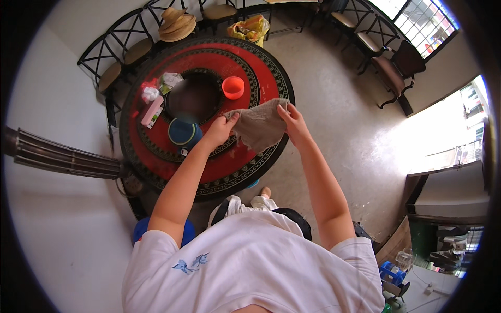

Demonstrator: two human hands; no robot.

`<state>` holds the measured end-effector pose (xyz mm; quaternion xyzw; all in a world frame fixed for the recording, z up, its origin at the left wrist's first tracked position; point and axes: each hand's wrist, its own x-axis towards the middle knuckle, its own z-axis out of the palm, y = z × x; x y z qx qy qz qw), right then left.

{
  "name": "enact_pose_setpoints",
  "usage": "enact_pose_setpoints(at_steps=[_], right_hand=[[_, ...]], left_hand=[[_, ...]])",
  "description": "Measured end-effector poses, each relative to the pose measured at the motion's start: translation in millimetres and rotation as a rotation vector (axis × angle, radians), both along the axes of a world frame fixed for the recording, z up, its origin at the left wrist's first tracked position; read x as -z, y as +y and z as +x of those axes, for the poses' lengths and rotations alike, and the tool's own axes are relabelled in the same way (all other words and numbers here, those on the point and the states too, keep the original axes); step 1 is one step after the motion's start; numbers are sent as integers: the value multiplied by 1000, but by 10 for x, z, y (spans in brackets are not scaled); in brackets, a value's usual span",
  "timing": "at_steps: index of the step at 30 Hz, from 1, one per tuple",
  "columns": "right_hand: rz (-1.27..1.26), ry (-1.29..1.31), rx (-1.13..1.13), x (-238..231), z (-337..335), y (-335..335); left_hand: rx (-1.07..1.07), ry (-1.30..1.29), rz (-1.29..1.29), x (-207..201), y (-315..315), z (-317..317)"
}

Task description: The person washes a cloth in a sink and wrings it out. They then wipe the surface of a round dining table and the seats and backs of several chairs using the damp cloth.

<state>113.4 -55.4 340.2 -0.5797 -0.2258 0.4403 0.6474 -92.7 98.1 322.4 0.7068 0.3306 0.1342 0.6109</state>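
Observation:
A greyish-brown cloth [261,125] is stretched between my two hands above the near right part of the round red and black table [219,169]. My left hand [221,129] pinches its left corner between thumb and fingers. At the upper right corner, my right hand [295,124] grips the cloth, with the thumb on the near face. The cloth's lower edge hangs loose and looks frayed. Just beyond it stands a red-orange plastic bowl [233,88]. Left of my left hand is a dark blue round container [183,133].
On the table's left lie a pink case [152,110], crumpled white tissue [150,94] and a plastic packet [170,82]. Chairs line the far wall, one with straw hats [176,26]. A yellow bag [249,29] stands behind the table. A tower fan [68,154] juts in at left.

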Motion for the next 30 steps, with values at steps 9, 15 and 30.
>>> enact_pose_setpoints(at_steps=[9,15,30], right_hand=[[27,20,91,-307,314,-5],[78,186,55,-383,134,-70],[-178,-353,264,-106,297,-132]], left_hand=[[-110,-144,-238,-363,262,25],[151,-527,-777,-701,314,56],[287,-44,-133,-15,157,269]])
